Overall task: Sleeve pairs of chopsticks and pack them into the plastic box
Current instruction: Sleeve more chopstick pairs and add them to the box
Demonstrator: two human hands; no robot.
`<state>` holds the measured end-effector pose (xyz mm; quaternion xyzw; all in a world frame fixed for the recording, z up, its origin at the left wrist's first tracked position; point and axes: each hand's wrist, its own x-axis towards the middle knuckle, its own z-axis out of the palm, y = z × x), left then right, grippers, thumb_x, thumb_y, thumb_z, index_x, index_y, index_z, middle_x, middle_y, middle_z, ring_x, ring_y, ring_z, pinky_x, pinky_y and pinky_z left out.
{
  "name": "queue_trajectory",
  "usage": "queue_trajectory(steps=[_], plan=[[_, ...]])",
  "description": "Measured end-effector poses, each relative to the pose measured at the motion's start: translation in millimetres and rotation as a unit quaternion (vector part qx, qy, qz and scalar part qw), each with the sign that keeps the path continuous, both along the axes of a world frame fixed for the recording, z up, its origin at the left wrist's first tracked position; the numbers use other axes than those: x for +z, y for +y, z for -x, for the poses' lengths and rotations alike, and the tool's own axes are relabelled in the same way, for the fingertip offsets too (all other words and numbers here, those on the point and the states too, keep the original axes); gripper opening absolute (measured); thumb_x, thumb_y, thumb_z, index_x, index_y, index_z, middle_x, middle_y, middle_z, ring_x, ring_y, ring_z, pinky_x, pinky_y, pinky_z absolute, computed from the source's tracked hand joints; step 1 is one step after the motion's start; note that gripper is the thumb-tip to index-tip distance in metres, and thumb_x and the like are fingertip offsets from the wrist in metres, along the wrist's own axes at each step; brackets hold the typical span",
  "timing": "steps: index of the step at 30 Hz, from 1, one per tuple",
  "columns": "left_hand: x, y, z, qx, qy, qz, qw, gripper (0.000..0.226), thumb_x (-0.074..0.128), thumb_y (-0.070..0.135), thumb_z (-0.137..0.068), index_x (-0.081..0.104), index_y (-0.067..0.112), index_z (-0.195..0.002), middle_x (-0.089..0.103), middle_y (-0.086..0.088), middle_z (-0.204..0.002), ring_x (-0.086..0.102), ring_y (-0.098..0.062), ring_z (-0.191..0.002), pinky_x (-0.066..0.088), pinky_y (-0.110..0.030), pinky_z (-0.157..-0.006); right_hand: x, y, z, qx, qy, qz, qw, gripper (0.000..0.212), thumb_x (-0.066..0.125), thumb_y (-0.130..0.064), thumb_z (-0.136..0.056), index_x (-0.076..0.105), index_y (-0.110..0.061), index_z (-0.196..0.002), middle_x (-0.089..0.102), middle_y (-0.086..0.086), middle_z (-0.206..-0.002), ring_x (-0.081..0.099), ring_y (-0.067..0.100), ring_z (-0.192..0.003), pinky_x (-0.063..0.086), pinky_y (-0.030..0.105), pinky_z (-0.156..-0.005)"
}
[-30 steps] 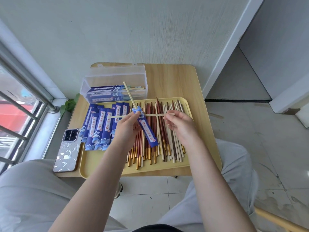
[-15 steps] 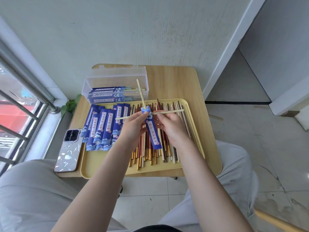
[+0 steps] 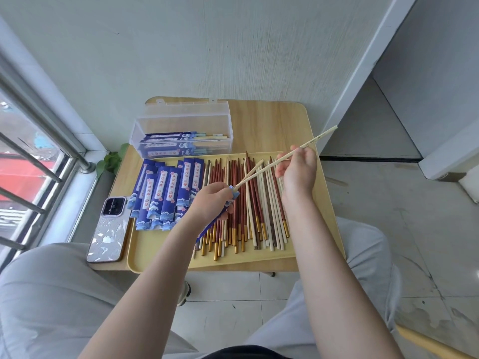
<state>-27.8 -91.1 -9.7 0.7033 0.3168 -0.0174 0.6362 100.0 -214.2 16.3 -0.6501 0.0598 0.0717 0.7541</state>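
Note:
My left hand [image 3: 211,200] grips a blue paper sleeve [image 3: 228,207], its mouth pointing up and right, above the yellow tray [image 3: 166,265]. My right hand [image 3: 298,169] pinches a pale chopstick [image 3: 315,139] that slants down-left, its tip at the sleeve's mouth. A second pale chopstick [image 3: 252,171] sticks out of the mouth beside it. Loose red, brown and pale chopsticks [image 3: 259,211] lie heaped on the tray. Empty blue sleeves [image 3: 166,193] lie on the tray's left side. The clear plastic box [image 3: 181,125] behind the tray holds sleeved pairs.
A phone [image 3: 110,229] lies on the small wooden table [image 3: 272,125] left of the tray. The box's lid stands open against the wall. A small plant [image 3: 111,160] and window bars are at the left. My knees flank the table.
The right hand has moved up and to the right, swinging its chopstick from level to a steep slant. The left hand turned the sleeve so the first chopstick points up-right.

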Motion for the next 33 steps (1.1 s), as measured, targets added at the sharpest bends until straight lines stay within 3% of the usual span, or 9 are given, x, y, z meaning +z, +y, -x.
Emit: queue_trajectory(steps=[5,9,11,14,18,20,23,29,33], plan=[[-2,-2,1,-0.043,-0.019,-0.006,0.999,0.021,0.043,0.01,-0.098,0.063,0.007,-0.092,0.06,-0.009,-0.068,0.054,-0.014,-0.055,0.048,-0.023,-0.052,-3,1,5,0.018,-0.007,0.038,0.999,0.024,0.031,-0.018,-0.109,0.054,-0.017,-0.101,0.064,0.006,-0.082,0.05,0.007,-0.049,0.042,0.023,-0.047],[0,-5,0,-0.052,-0.03,0.0,0.998,0.021,0.043,0.009,-0.099,0.063,0.006,-0.092,0.059,-0.008,-0.067,0.052,-0.011,-0.051,0.046,-0.021,-0.051,-8,1,9,0.098,-0.033,0.143,0.984,0.021,0.043,-0.023,-0.106,0.063,-0.019,-0.105,0.066,-0.001,-0.1,0.061,0.008,-0.081,0.052,0.027,-0.071],[1,-6,-2,-0.052,-0.035,0.005,0.998,0.021,0.043,0.01,-0.1,0.062,0.007,-0.091,0.058,-0.006,-0.066,0.051,-0.01,-0.05,0.046,-0.021,-0.05,-11,2,11,0.154,-0.028,0.16,0.975,0.015,0.053,-0.023,-0.102,0.067,-0.019,-0.099,0.065,-0.005,-0.096,0.061,0.011,-0.086,0.054,0.031,-0.074],[1,-6,-1,-0.048,-0.043,0.002,0.998,0.023,0.043,0.012,-0.102,0.062,0.007,-0.09,0.058,-0.004,-0.064,0.05,-0.011,-0.049,0.044,-0.022,-0.05,-12,2,12,0.171,-0.001,0.124,0.978,0.007,0.064,-0.017,-0.095,0.069,-0.012,-0.099,0.068,-0.001,-0.089,0.064,0.013,-0.084,0.056,0.024,-0.064],[0,-6,0,-0.044,-0.043,-0.001,0.998,0.023,0.043,0.011,-0.102,0.062,0.008,-0.088,0.056,0.0,-0.06,0.05,-0.012,-0.049,0.044,-0.023,-0.05,-11,5,10,0.131,0.028,0.051,0.99,0.034,0.067,-0.01,-0.092,0.055,-0.015,-0.124,0.074,0.003,-0.09,0.072,0.01,-0.077,0.058,0.027,-0.064],[0,-7,1,-0.038,-0.045,0.008,0.998,0.024,0.044,0.011,-0.102,0.062,0.007,-0.088,0.055,0.001,-0.059,0.049,-0.012,-0.049,0.044,-0.023,-0.049,-10,8,11,0.12,0.037,0.032,0.992,0.035,0.065,-0.013,-0.096,0.05,-0.012,-0.128,0.074,0.0,-0.082,0.074,0.011,-0.075,0.06,0.031,-0.066],[1,-6,2,-0.024,-0.052,0.016,0.998,0.024,0.044,0.011,-0.102,0.064,0.007,-0.088,0.057,0.0,-0.061,0.05,-0.011,-0.049,0.045,-0.023,-0.05,-12,12,15,0.115,0.05,0.012,0.992,0.041,0.068,-0.011,-0.095,0.047,-0.012,-0.129,0.076,0.009,-0.09,0.076,0.016,-0.08,0.061,0.033,-0.069],[5,-4,-3,0.001,-0.07,0.004,0.998,0.022,0.046,0.012,-0.104,0.063,0.007,-0.091,0.061,-0.002,-0.067,0.052,-0.012,-0.05,0.046,-0.024,-0.051,-23,22,30,0.197,0.058,0.089,0.975,0.018,0.073,-0.022,-0.092,0.07,-0.005,-0.098,0.077,0.009,-0.09,0.074,0.025,-0.091,0.062,0.037,-0.079],[9,-1,-8,0.017,-0.084,-0.038,0.996,0.023,0.046,0.014,-0.105,0.063,0.007,-0.09,0.06,-0.004,-0.068,0.051,-0.009,-0.049,0.044,-0.021,-0.048,-23,32,37,0.24,0.072,0.127,0.96,0.021,0.076,-0.03,-0.088,0.069,-0.01,-0.082,0.073,0.009,-0.084,0.069,0.028,-0.084,0.057,0.046,-0.087]])
